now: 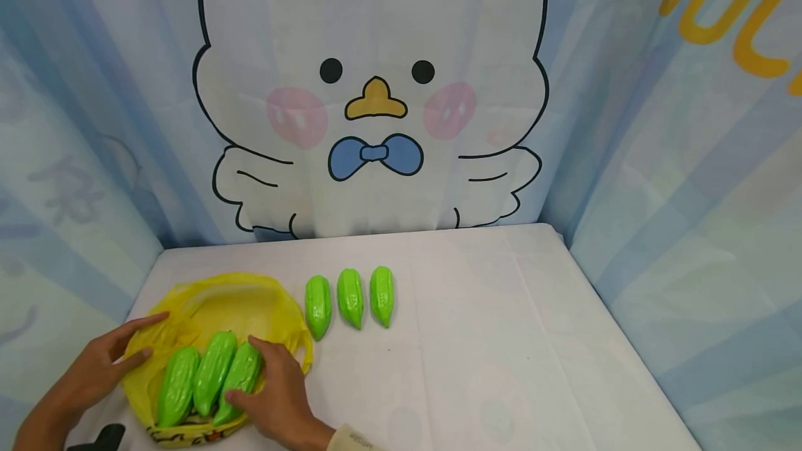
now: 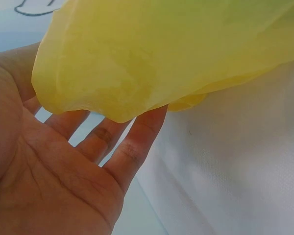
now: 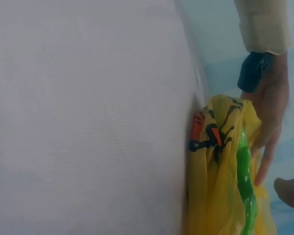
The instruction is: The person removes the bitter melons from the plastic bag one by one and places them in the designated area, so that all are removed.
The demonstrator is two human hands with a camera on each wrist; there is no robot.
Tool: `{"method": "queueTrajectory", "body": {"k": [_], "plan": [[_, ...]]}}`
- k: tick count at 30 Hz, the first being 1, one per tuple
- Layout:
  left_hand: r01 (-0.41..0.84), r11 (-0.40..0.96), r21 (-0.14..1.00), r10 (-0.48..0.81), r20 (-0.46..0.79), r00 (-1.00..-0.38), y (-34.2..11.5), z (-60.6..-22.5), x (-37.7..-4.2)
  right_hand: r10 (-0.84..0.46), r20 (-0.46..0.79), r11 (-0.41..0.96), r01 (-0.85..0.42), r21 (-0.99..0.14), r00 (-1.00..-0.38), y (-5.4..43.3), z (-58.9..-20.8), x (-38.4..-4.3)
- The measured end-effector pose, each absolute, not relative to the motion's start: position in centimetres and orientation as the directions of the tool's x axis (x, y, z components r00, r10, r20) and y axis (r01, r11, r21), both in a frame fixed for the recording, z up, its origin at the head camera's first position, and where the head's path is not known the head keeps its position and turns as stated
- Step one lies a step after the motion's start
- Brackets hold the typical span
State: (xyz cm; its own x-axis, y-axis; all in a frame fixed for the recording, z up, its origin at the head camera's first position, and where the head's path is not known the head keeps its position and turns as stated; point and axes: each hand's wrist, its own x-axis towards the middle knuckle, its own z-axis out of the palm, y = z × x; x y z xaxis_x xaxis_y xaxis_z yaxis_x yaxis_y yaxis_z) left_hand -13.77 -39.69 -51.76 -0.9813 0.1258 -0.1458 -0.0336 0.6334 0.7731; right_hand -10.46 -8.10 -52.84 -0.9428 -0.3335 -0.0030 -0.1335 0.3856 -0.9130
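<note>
A yellow plastic bag (image 1: 250, 294) lies wide-mouthed at the table's left. Three glossy, ridged green bitter melons (image 1: 215, 372) lie side by side in it. My left hand (image 1: 103, 367) is at the bag's left edge, fingers extended; in the left wrist view the bag film (image 2: 137, 58) covers the thumb and fingertips. My right hand (image 1: 282, 388) is over the rightmost melon (image 1: 241, 374) in the bag, thumb and fingertip spread at its sides. In the right wrist view the thumb (image 3: 291, 193) stands apart from a melon (image 3: 245, 178) seen at the bag's rim.
Three more green bitter melons (image 1: 350, 298) stand in a row to the right of the bag on the white tabletop (image 1: 489, 339). Behind the table hangs a curtain (image 1: 376, 200) with a cartoon bird. A black object (image 1: 103, 439) shows at the lower left.
</note>
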Motion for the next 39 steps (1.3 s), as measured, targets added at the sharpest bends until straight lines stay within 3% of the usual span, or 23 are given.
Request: {"method": "queueTrajectory", "body": {"k": [7, 26, 39], "plan": [[-0.055, 0.624, 0.78, 0.121, -0.167, -0.978, -39.8, -51.9, -13.9, -0.325, 0.026, 0.45, -0.178, -0.875, -0.945, -8.9, -53.3, -10.6], [-0.033, 0.597, 0.802, 0.134, -0.14, -0.981, -39.5, -51.8, -13.6, -0.249, -0.076, 0.51, -0.064, -0.858, -0.966, -10.2, -53.0, -10.3], [0.019, 0.595, 0.803, 0.143, -0.083, -0.986, -39.5, -52.1, -13.4, -0.259, -0.007, 0.415, -0.105, -0.904, -0.966, -9.4, -53.2, -10.3]]}}
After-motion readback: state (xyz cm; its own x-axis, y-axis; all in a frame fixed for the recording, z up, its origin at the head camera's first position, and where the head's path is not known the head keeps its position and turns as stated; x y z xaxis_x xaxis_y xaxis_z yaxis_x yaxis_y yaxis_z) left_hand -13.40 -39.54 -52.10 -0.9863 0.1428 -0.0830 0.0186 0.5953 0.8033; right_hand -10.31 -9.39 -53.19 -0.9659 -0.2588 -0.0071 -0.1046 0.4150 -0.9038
